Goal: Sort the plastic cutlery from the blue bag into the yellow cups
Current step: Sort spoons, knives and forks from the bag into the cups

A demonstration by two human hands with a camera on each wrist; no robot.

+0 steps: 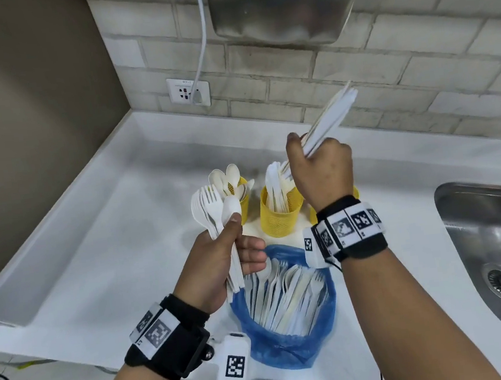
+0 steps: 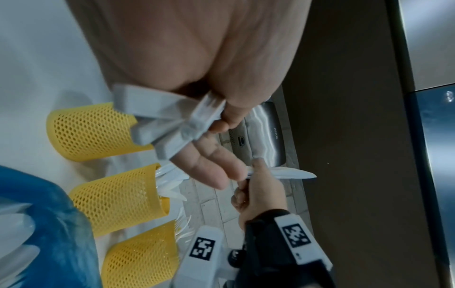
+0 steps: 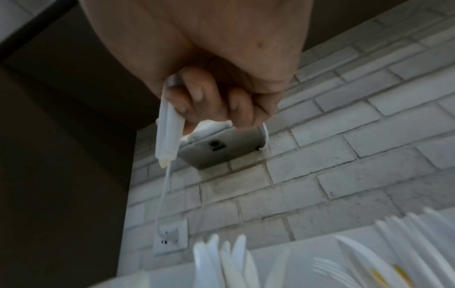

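My left hand [image 1: 236, 241] grips a bundle of white forks and a spoon [image 1: 210, 207] by the handles, heads up, above the blue bag [image 1: 291, 344]. The bag lies open on the counter with several white pieces [image 1: 286, 292] inside. My right hand [image 1: 307, 155] grips a bundle of white knives [image 1: 334, 111], blades pointing up and right, just above the middle yellow cup [image 1: 280, 217], which holds knives. The left yellow cup [image 1: 242, 200] holds spoons. A third yellow cup [image 1: 355, 192] is mostly hidden behind my right wrist. The knife handles [image 3: 169, 132] stick out below my curled fingers [image 3: 197, 93].
A steel sink [image 1: 500, 255] is sunk into the counter at the right. A metal hand dryer [image 1: 278, 5] hangs on the tiled wall, its cable running to a socket [image 1: 188, 92]. A raised ledge [image 1: 61, 242] runs along the left side of the white counter.
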